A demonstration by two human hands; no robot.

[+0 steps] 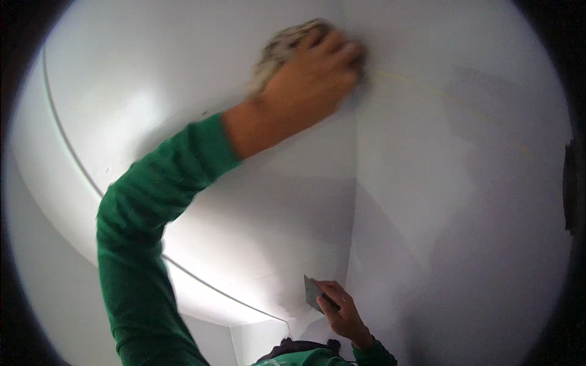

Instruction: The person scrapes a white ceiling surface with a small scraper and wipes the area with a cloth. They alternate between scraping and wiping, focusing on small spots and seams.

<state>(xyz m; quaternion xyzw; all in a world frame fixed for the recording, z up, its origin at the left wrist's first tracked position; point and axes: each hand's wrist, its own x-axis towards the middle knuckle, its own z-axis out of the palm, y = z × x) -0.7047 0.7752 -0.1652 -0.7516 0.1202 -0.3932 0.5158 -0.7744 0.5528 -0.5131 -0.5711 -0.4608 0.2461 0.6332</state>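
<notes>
My left hand [311, 78], reaching up in a green sleeve, grips a crumpled grey-beige cloth [280, 54]. The cloth is held at the white left-hand wall surface [183, 68], right beside the inside corner [355, 151]. Motion blurs the fingers and the cloth, and the palm is hidden. Lower down, close to my body, my right hand [342, 311] holds a flat metal scraper [312, 293]. Its thin blade points up and left, apart from the cloth. My fingers cover most of the handle.
The right-hand wall [412, 183] carries a faint yellow line [412, 82] and broad shadows. A dark narrow groove [68, 142] curves across the left surface, which has small dark marks [204, 112]. Something dark [569, 187] shows at the right rim. Dark clothing [297, 347] appears below.
</notes>
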